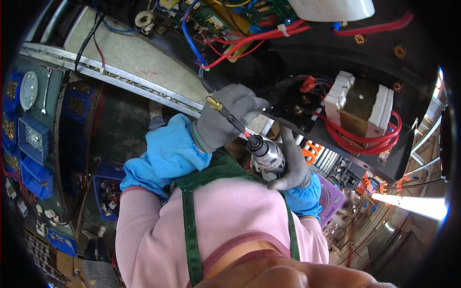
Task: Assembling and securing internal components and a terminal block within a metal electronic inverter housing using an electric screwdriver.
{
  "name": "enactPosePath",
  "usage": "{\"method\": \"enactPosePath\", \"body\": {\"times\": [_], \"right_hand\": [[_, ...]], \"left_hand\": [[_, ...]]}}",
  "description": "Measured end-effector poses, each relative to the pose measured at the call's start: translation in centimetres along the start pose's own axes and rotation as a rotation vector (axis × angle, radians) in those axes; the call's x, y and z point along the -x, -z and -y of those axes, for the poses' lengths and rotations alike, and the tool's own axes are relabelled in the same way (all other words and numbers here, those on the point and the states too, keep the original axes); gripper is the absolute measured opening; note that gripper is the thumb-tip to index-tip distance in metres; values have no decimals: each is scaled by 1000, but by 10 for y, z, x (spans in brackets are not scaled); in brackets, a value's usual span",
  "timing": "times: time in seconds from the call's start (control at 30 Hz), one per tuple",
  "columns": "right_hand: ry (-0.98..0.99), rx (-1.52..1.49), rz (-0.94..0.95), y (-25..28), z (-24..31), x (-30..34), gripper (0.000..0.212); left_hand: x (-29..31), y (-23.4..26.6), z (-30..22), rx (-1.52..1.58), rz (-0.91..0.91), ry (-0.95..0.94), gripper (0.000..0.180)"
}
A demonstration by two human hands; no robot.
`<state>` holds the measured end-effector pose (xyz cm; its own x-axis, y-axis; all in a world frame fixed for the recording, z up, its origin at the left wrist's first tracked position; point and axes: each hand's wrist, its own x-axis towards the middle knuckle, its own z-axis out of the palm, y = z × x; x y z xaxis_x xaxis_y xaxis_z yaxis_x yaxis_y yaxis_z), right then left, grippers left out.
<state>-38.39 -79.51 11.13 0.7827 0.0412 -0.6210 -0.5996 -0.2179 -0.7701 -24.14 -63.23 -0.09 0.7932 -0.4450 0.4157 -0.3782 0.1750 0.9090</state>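
Observation:
My right hand (295, 161), in a grey glove, is closed round a silver-and-black power screwdriver (270, 156) in front of my chest. A dark shaft with a red band and a brass-coloured end (214, 102) lines up with the tool's nose; whether they are joined I cannot tell. My left hand (228, 113), also gloved in grey, is curled just behind that shaft, beside the black housing's edge. What its fingers grip is hidden. A black cable (206, 81) runs down to this hand from the blue and red wires.
Above my hands sits a black housing with circuit boards (269, 14) and a white-ended transformer (360, 105) with looped red wires. A metal rail (139, 86) crosses at left. Beyond it are blue bins of small hardware (33, 139) and a wrench (46, 91). A purple fan (329, 199) is at right.

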Motion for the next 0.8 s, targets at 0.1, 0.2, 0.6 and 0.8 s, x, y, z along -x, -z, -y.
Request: {"method": "enactPosePath", "body": {"times": [0.1, 0.2, 0.6, 0.8], "right_hand": [[31, 165, -5, 6, 1, -4, 133], [105, 264, 53, 0, 27, -12, 122], [-104, -50, 151, -3, 28, -11, 143], [-67, 36, -63, -9, 31, -7, 142]], "left_hand": [[-5, 2, -1, -50, 45, -85, 20], [-14, 11, -4, -38, 165, -102, 22], [-48, 24, -6, -165, 492, -27, 13], [-60, 28, -7, -126, 637, 7, 13]]}}
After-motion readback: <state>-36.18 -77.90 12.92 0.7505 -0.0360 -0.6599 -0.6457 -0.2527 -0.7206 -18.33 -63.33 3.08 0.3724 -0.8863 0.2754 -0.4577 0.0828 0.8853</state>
